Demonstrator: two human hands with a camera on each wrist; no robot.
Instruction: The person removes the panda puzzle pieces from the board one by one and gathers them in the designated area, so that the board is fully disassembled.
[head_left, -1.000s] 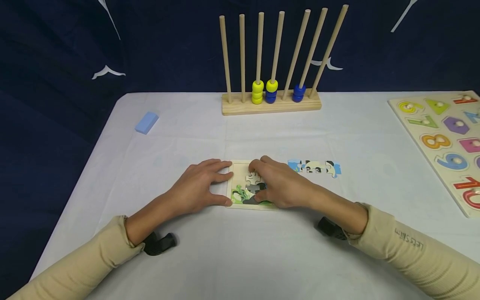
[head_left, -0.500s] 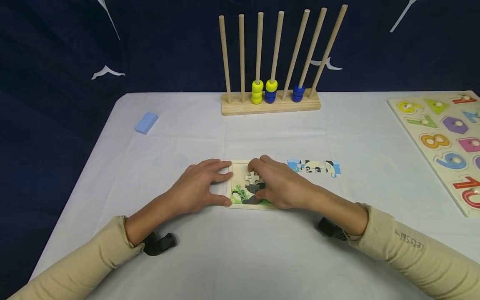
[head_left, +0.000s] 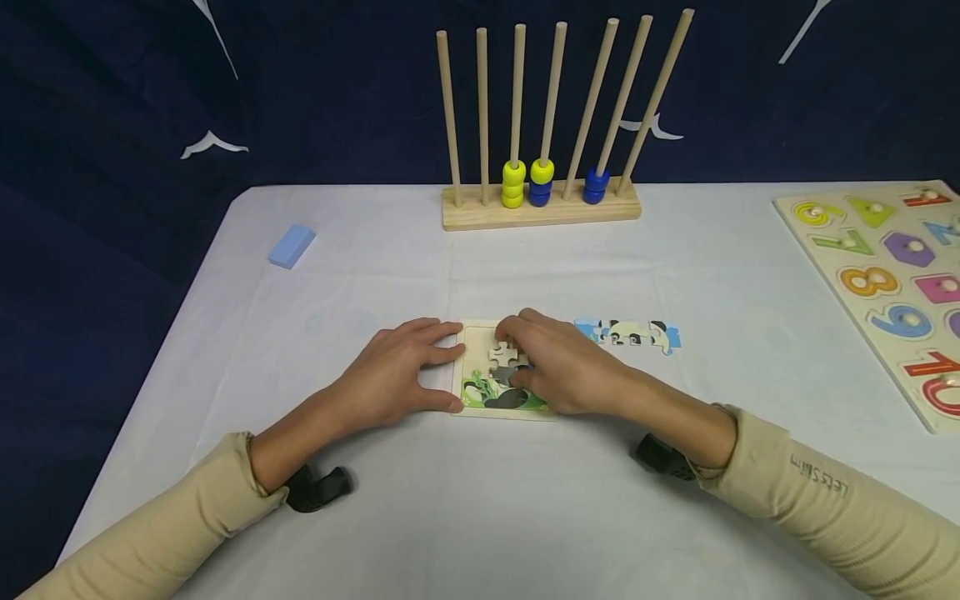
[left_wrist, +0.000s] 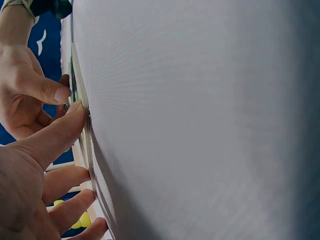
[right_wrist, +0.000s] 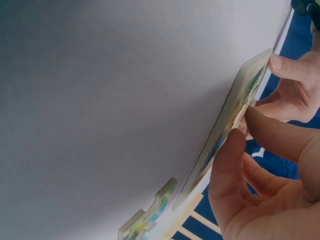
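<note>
A small wooden jigsaw tray (head_left: 480, 412) lies on the table between my hands, its lower part filled with a green and black panda picture. My left hand (head_left: 401, 371) rests with spread fingers and thumb against the tray's left edge. Over the tray's right half, my right hand (head_left: 566, 367) pinches a puzzle piece (head_left: 503, 355) between thumb and fingers; the hand covers part of it. In the right wrist view the right thumb and forefinger meet just above the tray's face. Joined panda-head pieces (head_left: 633, 335) lie to the right of the tray.
Behind the tray stands a wooden bead counter (head_left: 540, 217) with tall rods and yellow and blue beads. A blue block (head_left: 292, 246) sits at the back left. A number-and-shape board (head_left: 862, 287) lies along the right side.
My right thumb and fingers shift slightly over the tray, and the piece under them turns or tilts a little. My left hand stays on the tray's edge.
</note>
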